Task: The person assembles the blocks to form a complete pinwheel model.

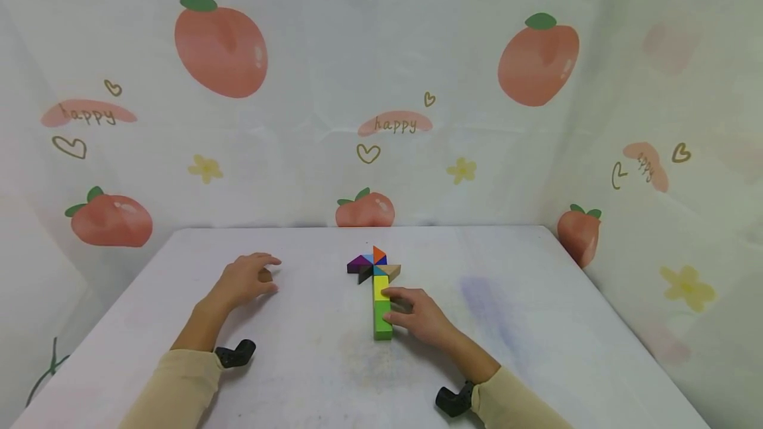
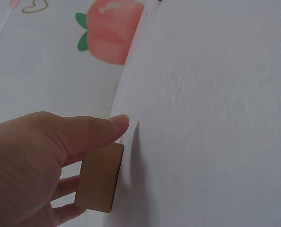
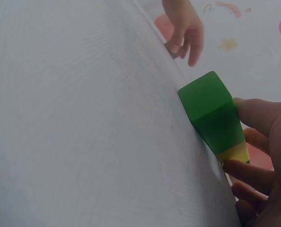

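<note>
My left hand (image 1: 244, 280) is at the left of the table, its fingers bent toward the thumb. In the left wrist view it holds a plain wooden block (image 2: 100, 177) between thumb and fingers. My right hand (image 1: 423, 316) rests against the right side of a row of blocks. Its thumb touches the green block (image 1: 383, 320) and a finger reaches the yellow block (image 1: 380, 288). Above them, several triangular blocks form a pinwheel, among them an orange one (image 1: 379, 255), a purple one (image 1: 357, 265), a black one (image 1: 365, 273) and a wooden one (image 1: 391, 271).
The white table (image 1: 310, 376) carries a faint bluish stain right of the blocks. Behind it hangs a white cloth (image 1: 298, 118) printed with peaches and flowers. A thin dark green cord (image 1: 50, 369) shows beyond the left edge. Black devices (image 1: 236, 353) are worn at both wrists.
</note>
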Action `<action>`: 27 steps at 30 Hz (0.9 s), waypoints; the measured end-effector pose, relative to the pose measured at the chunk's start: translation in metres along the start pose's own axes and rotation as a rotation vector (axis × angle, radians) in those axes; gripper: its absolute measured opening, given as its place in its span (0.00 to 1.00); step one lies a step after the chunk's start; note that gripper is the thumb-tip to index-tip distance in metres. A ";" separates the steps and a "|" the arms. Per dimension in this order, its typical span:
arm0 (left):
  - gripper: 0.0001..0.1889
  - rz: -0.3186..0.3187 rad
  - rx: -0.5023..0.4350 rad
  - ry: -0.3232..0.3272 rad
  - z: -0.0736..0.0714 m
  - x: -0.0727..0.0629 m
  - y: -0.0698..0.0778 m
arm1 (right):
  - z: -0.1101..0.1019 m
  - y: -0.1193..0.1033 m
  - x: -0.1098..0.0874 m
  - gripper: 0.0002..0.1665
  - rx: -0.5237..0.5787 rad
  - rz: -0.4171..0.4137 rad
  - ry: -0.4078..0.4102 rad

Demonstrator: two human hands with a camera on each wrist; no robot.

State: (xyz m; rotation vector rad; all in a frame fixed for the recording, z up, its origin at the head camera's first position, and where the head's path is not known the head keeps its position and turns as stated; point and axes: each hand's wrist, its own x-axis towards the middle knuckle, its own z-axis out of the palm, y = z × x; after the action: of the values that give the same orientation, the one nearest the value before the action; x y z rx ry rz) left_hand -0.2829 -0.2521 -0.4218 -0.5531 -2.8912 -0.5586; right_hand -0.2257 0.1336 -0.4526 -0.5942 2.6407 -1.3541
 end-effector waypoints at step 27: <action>0.18 -0.096 -0.095 0.083 0.004 -0.008 -0.016 | 0.000 -0.003 -0.002 0.28 0.003 0.021 0.005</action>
State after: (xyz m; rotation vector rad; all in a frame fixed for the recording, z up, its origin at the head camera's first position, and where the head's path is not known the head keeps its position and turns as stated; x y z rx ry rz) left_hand -0.2821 -0.2664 -0.4323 -0.3942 -2.8362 -0.7179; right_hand -0.2232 0.1325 -0.4504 -0.5620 2.6409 -1.3553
